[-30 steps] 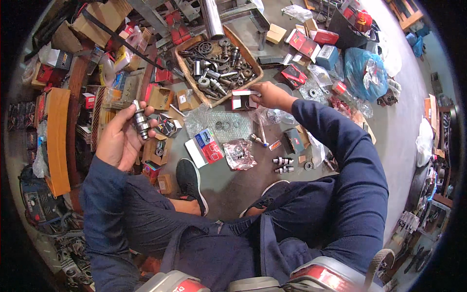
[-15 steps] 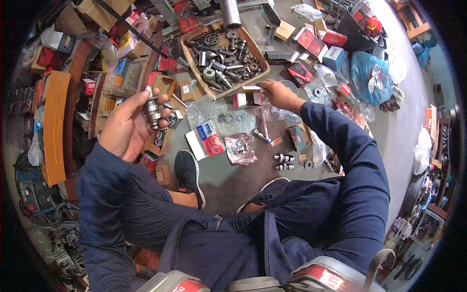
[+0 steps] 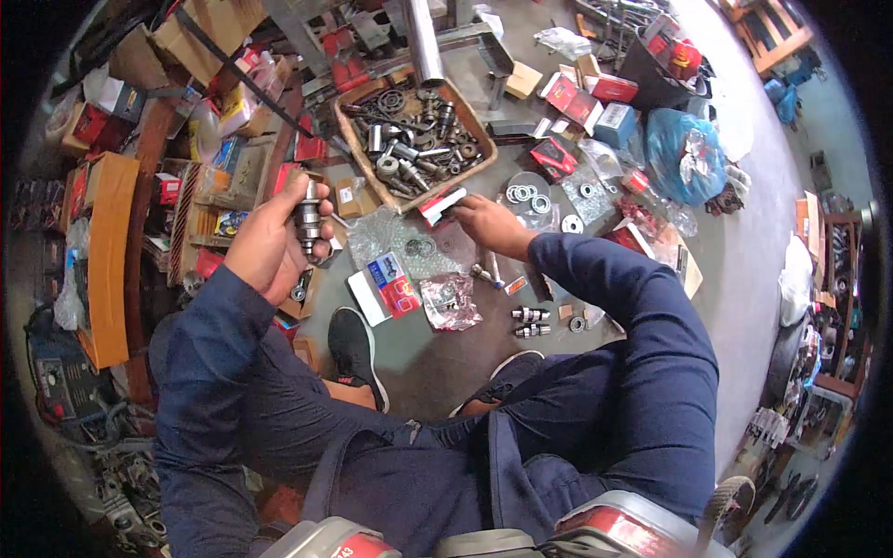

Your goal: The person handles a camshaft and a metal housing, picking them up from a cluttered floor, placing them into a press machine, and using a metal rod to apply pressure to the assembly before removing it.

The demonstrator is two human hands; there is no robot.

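My left hand is closed around a short metal camshaft, held upright over the boxes at the left. In my right hand, the fingers grip a small red and white box, tilted by the near edge of the parts tray. What the box contains is hidden. On the floor beyond my feet lie two similar camshafts, next to a ring bearing. A printed card and a foil-like packet lie between my hands and feet.
Shafts, gears and rings fill the tray, with a metal tube above it. Bubble wrap covers the floor nearby. Right of my right hand are bearing rings and a blue plastic bag. An orange-brown panel stands left.
My right hand has moved left and nearer with the box, which is now tilted; the rings it covered now show. My left hand has moved slightly right, still holding the camshaft.
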